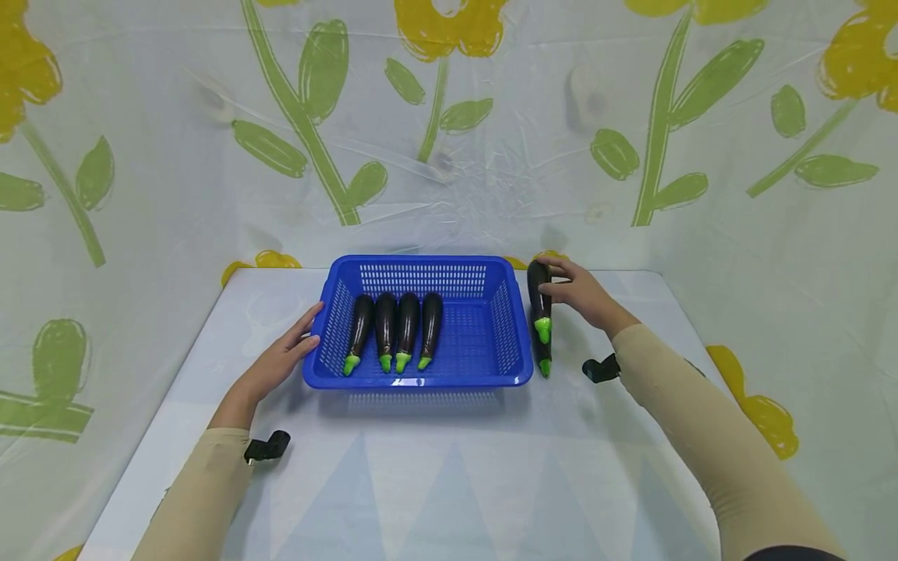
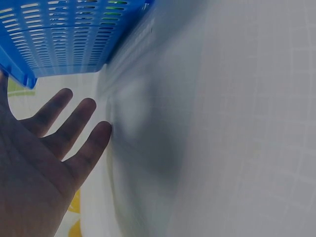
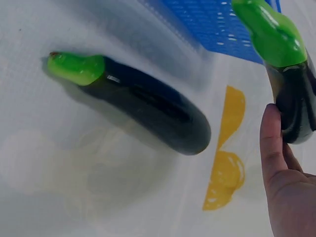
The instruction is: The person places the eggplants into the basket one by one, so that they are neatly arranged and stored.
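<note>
My right hand grips a dark purple eggplant with a green cap, just beyond the basket's right side. In the right wrist view this eggplant is off the table, cap upward. Below it a second eggplant lies on the table, partly covered in the head view. The blue plastic basket holds several eggplants side by side in its left half, caps toward me. At the basket's left rim rests my left hand, its fingers spread and fairly straight in the left wrist view.
The white table has a pale triangle pattern at the front. Behind and at both sides hangs a sheet printed with yellow flowers and green leaves. Small dark devices sit at both wrists.
</note>
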The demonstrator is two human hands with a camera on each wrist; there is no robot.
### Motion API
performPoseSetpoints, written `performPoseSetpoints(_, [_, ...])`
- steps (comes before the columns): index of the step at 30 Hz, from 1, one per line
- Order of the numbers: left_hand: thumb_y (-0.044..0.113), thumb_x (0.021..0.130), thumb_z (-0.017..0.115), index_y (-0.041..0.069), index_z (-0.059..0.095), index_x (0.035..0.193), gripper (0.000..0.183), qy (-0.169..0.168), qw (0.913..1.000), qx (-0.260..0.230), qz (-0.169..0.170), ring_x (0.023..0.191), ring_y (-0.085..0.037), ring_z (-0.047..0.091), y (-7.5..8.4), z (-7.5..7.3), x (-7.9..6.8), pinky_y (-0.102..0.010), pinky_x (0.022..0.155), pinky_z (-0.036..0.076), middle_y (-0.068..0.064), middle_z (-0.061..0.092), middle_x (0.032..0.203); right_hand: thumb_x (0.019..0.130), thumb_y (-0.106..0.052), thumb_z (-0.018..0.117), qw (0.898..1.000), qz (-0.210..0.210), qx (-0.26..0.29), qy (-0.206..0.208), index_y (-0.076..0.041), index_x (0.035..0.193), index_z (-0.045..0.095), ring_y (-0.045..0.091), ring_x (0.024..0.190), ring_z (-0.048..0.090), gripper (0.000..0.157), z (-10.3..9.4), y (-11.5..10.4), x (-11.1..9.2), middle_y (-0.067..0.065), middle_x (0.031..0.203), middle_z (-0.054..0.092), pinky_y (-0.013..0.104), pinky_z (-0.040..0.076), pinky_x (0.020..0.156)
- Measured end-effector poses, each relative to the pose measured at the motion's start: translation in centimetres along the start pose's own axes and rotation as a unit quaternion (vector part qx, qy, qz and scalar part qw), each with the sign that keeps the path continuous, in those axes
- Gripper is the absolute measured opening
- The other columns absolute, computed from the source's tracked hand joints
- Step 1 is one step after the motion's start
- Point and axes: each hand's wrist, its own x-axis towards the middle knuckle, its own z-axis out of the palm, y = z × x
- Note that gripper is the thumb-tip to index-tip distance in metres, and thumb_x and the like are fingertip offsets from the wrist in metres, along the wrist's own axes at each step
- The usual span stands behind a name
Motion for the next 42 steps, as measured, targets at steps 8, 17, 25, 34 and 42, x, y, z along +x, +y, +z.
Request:
performPoseSetpoints(8, [0.04, 0.11, 0.042, 0.041, 0.005, 0.163, 0.065, -0.001, 1.0, -0.003, -0.001, 0.146, -0.057, 0.02, -0.1, 0.0, -0.1, -0.081, 0.108, 0.019, -0.027, 0.012, 0.166, 0.1, -0.016, 0.063, 1.0, -0.017, -0.004, -0.011, -0.016, 0.158, 0.038, 0.039, 0.138, 0.046, 0.062, 0.9, -1.4, 0.4, 0.021, 0.162, 0.029, 0.054, 0.04, 0.113])
performPoseSetpoints(17, [0.04, 0.11, 0.041, 0.041, 0.004, 0.163, 0.065, -0.002, 1.0, -0.006, -0.007, 0.146, -0.057, 0.021, -0.2, 0.0, 0.0, -0.08, 0.109, 0.019, -0.028, 0.011, 0.166, 0.1, -0.014, 0.063, 0.999, -0.025, 0.019, -0.024, -0.013, 0.157, 0.04, 0.04, 0.141, 0.041, 0.061, 2.7, -3.1, 0.7, 0.021, 0.162, 0.03, 0.056, 0.04, 0.112])
performPoseSetpoints(25, [0.041, 0.109, 0.041, 0.041, 0.004, 0.163, 0.066, -0.001, 1.0, -0.003, -0.006, 0.146, -0.058, 0.02, 0.2, 0.0, -0.2, -0.08, 0.108, 0.019, -0.028, 0.012, 0.166, 0.1, -0.017, 0.064, 0.998, -0.032, 0.024, -0.04, -0.017, 0.156, 0.041, 0.038, 0.139, 0.044, 0.06, 4.5, -3.8, 1.7, 0.018, 0.16, 0.035, 0.054, 0.041, 0.113])
performPoseSetpoints(34, [0.04, 0.109, 0.042, 0.04, 0.004, 0.164, 0.066, -0.001, 1.0, -0.006, -0.001, 0.146, -0.058, 0.021, 0.1, 0.1, -0.2, -0.08, 0.108, 0.019, -0.028, 0.012, 0.166, 0.098, -0.013, 0.066, 0.997, -0.041, 0.007, -0.06, -0.014, 0.152, 0.046, 0.038, 0.127, 0.054, 0.057, 7.2, -4.5, 2.7, 0.021, 0.148, 0.044, 0.05, 0.051, 0.104])
performPoseSetpoints(42, [0.04, 0.109, 0.042, 0.04, 0.004, 0.164, 0.066, -0.004, 1.0, -0.004, -0.001, 0.146, -0.058, 0.02, 0.1, 0.0, -0.1, -0.08, 0.109, 0.019, -0.028, 0.01, 0.166, 0.097, -0.016, 0.069, 0.996, 0.006, -0.035, -0.079, -0.018, 0.151, 0.047, 0.037, 0.124, 0.058, 0.058, 9.1, -4.9, 3.3, 0.019, 0.153, 0.039, 0.047, 0.052, 0.102])
